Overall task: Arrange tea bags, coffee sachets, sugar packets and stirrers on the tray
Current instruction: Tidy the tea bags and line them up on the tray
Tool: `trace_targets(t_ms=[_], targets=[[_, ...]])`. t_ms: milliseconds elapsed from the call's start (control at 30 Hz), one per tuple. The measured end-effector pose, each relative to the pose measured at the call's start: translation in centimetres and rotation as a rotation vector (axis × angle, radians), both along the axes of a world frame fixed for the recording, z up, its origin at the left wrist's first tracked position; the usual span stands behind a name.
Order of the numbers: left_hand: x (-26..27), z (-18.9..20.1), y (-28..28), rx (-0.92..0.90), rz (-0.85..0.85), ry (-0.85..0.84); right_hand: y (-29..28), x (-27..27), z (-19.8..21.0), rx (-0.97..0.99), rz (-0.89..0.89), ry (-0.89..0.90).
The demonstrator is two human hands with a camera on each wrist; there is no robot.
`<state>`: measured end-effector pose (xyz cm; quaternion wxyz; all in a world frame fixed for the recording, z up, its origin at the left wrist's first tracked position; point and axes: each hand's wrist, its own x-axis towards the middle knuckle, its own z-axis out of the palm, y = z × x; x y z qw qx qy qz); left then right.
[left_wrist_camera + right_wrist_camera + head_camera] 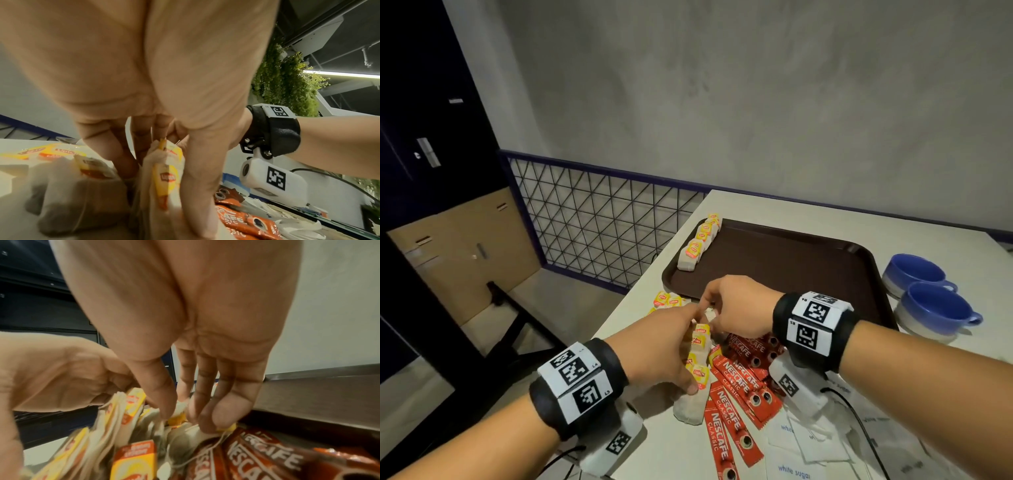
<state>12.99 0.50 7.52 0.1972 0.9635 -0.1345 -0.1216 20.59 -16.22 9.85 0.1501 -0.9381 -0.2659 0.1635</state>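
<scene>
Beside two blue cups [928, 291], both hands are pinching tea bags [700, 346] lying lengthwise toward the tray [774, 260]: left hand [657, 349], right hand [739, 305].

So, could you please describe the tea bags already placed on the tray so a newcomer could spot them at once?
Find the dark brown tray on the pale table. Along its left rim runs a neat overlapping row of tea bags with yellow tags. Unlike the loose pile near the hands, this row lies inside the tray.
</scene>
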Motion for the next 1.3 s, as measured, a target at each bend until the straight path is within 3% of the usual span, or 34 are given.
trace_targets(t_ms=[400, 767, 1100, 1300], targets=[[-0.7, 0.8, 0.7, -0.039, 0.013, -0.033, -0.4, -0.1, -0.1, 0.196, -0.062, 0.054], [-0.3, 3.7, 3.7, -0.375, 0.152, -0.172, -2.9, -0.1, 2.6, 0.407, -0.113, 0.048], [1.9, 4.3, 1.9, -0.666, 0.006, -0.209, -5.7, -2.4, 4.6, 0.655, -0.197, -0.094], [4.0, 4.4, 1.1, -0.797, -0.014, -0.24, -6.2, -2.3, 5.4, 0.621, -0.263, -0.203]])
